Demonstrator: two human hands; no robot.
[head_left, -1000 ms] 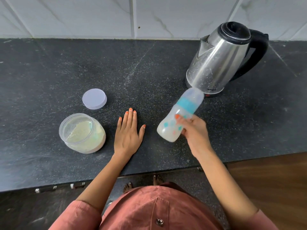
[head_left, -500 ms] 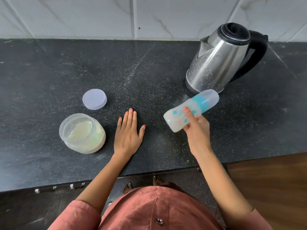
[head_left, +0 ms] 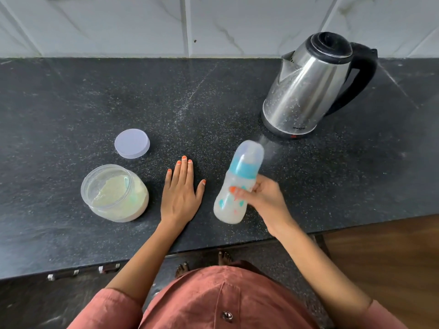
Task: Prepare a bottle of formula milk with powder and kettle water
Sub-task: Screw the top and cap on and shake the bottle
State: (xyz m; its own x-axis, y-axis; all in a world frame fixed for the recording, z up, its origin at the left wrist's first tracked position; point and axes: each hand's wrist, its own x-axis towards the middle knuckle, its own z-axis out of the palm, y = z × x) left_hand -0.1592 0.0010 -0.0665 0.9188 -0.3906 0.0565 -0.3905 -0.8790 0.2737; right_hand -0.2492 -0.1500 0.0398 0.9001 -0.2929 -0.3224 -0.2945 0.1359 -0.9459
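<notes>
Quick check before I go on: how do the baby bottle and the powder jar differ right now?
The clear baby bottle with the blue collar is capped, while the clear plastic powder jar is open, its pale round lid lying apart on the black counter. The bottle is tilted, held in the right hand; the jar sits on the counter, untouched. The bottle is tall and narrow, the jar squat and wide. Both are see-through with pale contents.

The only lettering I can find is a small dark brand mark low on the steel wall of the kettle (head_left: 306,91), just above its black base, and it is too small and blurred for me to read. The bottle (head_left: 237,184) in my right hand (head_left: 263,198) carries only coloured shapes, no words or numbers I can make out.
</notes>
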